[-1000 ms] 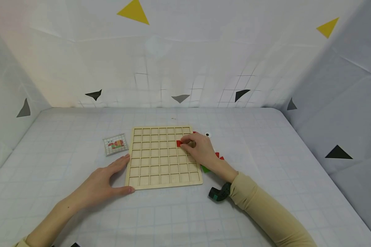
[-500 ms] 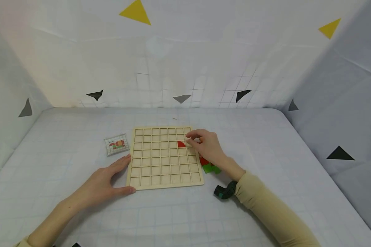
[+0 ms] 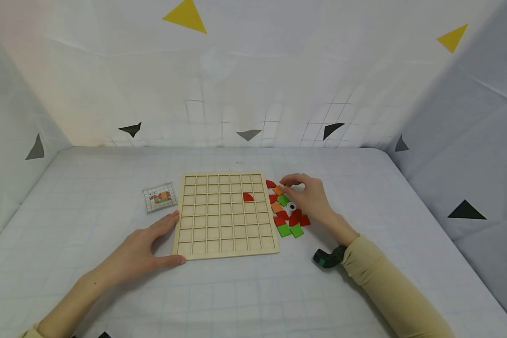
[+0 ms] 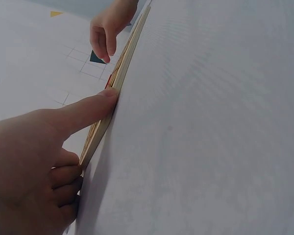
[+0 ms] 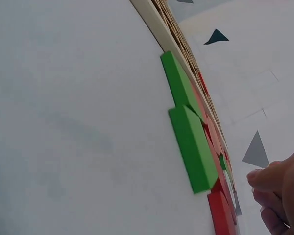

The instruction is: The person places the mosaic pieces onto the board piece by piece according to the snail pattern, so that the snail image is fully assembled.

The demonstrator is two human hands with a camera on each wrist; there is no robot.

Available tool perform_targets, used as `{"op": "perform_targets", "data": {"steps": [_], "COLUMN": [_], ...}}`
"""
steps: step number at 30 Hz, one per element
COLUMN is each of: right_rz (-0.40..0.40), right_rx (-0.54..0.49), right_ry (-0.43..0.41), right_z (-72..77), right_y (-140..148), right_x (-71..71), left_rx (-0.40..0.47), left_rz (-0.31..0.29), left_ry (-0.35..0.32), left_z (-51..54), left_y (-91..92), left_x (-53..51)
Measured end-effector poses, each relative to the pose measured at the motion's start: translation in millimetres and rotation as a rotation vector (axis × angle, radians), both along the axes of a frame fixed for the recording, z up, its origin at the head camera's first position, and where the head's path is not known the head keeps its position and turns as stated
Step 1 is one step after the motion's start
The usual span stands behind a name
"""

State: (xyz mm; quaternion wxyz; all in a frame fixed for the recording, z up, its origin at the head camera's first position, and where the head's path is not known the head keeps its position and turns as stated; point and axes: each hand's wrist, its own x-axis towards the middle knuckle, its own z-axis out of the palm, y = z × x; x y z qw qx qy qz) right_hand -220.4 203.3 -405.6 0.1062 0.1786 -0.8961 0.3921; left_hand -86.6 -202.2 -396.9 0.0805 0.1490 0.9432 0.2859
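A pale wooden grid board point(image 3: 211, 220) lies flat, with one red quarter-circle piece point(image 3: 248, 197) in a cell toward its upper right. My left hand point(image 3: 131, 256) touches the board's left side, its thumb at the near-left corner and the fingers farther up; the left wrist view shows the thumb point(image 4: 90, 110) on the rim. Past the board's right edge, my right hand point(image 3: 308, 195) hovers over loose pieces, fingertips near an orange square point(image 3: 278, 190). I see nothing held between its fingers. Green blocks point(image 5: 193, 147) stand out in the right wrist view.
Several red, green and orange pieces and a white eye disc point(image 3: 291, 206) lie close along the board's right edge. A small picture card point(image 3: 159, 197) lies left of the board. A black device point(image 3: 329, 257) is at the right wrist. White walls surround the table.
My right hand has left the red quarter-circle in its cell and moved right, off the board, to the loose pieces, uncovering more of them. The left hand stays at the board's edge.
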Motion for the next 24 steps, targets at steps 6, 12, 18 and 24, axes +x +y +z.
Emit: {"op": "perform_targets", "data": {"steps": [6,12,18,24], "right_rz": [-0.017,0.006,0.054,0.065], "right_rx": [0.013,0.004,0.003,0.017], "right_ry": [-0.034,-0.054,-0.053,-0.040], "right_z": [-7.2,-11.9,-13.7,-15.2], "right_y": [8,10,11,12], "right_x": [-3.2,-4.3,-6.0,-7.8], "left_rx": [0.005,0.008,0.007,0.003], "left_rz": [0.002,0.001,0.005,0.010], "left_ry": [-0.008,0.003,-0.004,0.000], "left_z": [-0.2,0.3,1.0,1.0], "left_y": [0.8,-0.2,-0.3,-0.4], "left_x": [0.1,1.2,1.1,0.7]}}
